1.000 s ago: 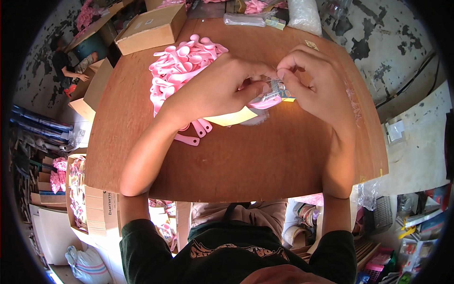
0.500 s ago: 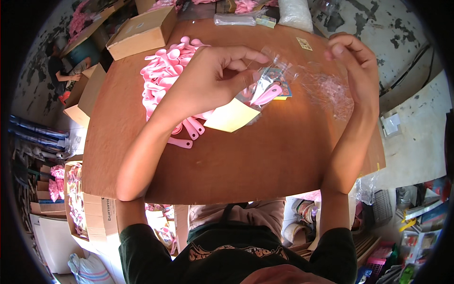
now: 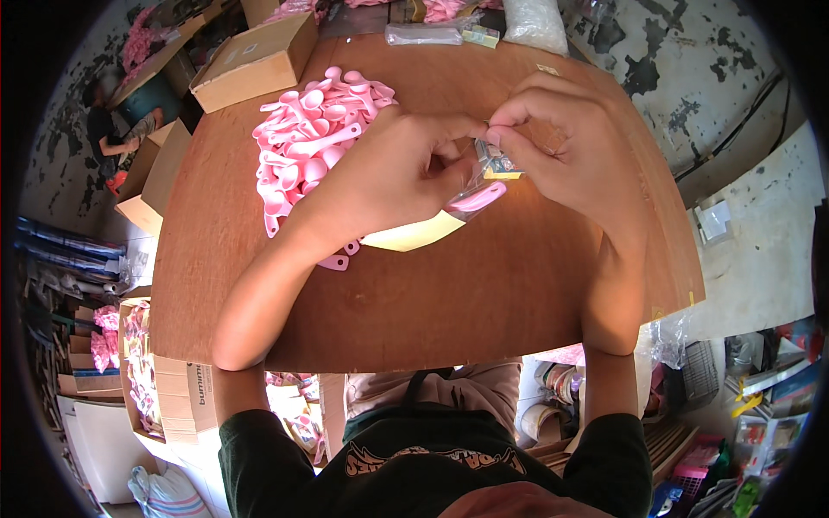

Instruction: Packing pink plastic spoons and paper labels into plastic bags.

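Note:
My left hand (image 3: 397, 168) is closed on a clear plastic bag, its fingers curled at the upper part. Inside or against the bag a pink spoon (image 3: 480, 198) shows its handle, and a pale yellow card (image 3: 416, 235) sticks out below my hand. My right hand (image 3: 566, 142) pinches at the bag's top, fingertips meeting those of my left hand. Behind the bag lie small printed cards (image 3: 501, 166) in blue and yellow, partly covered. A heap of pink scoop-like spoons (image 3: 302, 142) lies left of my left hand, some hidden under my forearm.
A cardboard box (image 3: 255, 65) stands at the table's far left. Along the far edge lie a clear plastic pack (image 3: 423, 34) and a white bulky bag (image 3: 534, 24). Open boxes of packed goods (image 3: 142, 363) stand below on the left. A person (image 3: 108, 138) sits far left.
My right hand has moved left and down from the right side, meeting my left hand at the bag. Loose clear plastic seen on the right is now hidden behind it.

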`<action>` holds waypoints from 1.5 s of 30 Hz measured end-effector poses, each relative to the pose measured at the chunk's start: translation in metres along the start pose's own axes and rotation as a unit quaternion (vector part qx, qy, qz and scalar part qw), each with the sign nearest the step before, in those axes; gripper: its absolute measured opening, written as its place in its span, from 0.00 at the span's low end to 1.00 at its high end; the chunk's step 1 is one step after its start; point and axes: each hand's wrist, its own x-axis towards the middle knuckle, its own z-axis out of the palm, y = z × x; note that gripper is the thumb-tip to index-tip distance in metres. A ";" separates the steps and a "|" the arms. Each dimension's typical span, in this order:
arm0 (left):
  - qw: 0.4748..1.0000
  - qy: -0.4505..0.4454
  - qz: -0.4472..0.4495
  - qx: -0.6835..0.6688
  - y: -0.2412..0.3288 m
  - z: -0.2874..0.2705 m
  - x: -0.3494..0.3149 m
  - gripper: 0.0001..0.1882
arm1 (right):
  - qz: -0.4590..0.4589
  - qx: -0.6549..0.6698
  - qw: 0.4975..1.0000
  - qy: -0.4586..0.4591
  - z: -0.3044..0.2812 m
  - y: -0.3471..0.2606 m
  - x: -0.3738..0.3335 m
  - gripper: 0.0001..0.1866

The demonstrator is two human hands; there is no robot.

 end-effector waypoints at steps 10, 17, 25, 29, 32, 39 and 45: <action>0.984 0.057 0.018 -0.166 -0.007 -0.013 0.001 0.14 | 0.067 0.312 0.946 0.059 -0.038 0.035 -0.008 0.05; 0.966 0.138 0.024 -0.216 -0.018 -0.020 0.006 0.12 | 0.371 -0.127 0.915 0.092 -0.039 0.199 -0.066 0.09; 0.983 0.074 -0.024 -0.166 -0.024 -0.023 0.002 0.15 | 0.297 -0.081 0.918 0.248 -0.054 0.152 -0.031 0.13; 0.978 0.087 -0.010 -0.189 -0.024 -0.019 0.006 0.15 | 0.206 0.203 0.933 0.214 -0.075 0.103 -0.024 0.12; 0.976 0.097 -0.002 -0.196 -0.021 -0.022 0.005 0.14 | 0.100 0.437 0.880 0.158 -0.085 0.107 -0.032 0.12; 0.972 0.088 -0.014 -0.219 -0.023 -0.019 0.008 0.14 | 0.383 0.152 0.867 0.279 -0.079 0.148 -0.041 0.14; 0.964 0.098 -0.015 -0.245 -0.029 -0.017 0.007 0.14 | 0.155 0.250 0.953 0.074 -0.047 0.062 -0.005 0.13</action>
